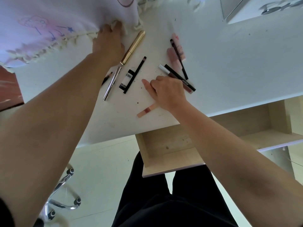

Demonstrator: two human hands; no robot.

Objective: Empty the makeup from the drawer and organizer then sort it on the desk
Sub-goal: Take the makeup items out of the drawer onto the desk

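Note:
Several makeup items lie on the white desk [229, 66]. A gold tube [133, 47], a silver pen [112, 83], a black-and-white tube [127, 79] and a black pencil [135, 74] sit side by side. To the right lie a pink tube [177, 46], a black "xinlilai" pencil [180, 77] and a brown gloss [188, 90]. A peach lip tube [146, 110] lies near the desk's front edge. My left hand [108, 45] rests flat beside the gold tube, against a fringed cloth. My right hand [167, 91] is curled on the desk, index finger pointing left, touching the peach tube.
An open wooden drawer [164, 145] juts out under the desk over my dark-trousered legs; no makeup shows inside. A white fringed cloth [49, 27] covers the desk's far left. A chair base with castors [64, 194] stands on the floor at left. A mirror frame [232, 9] sits far right.

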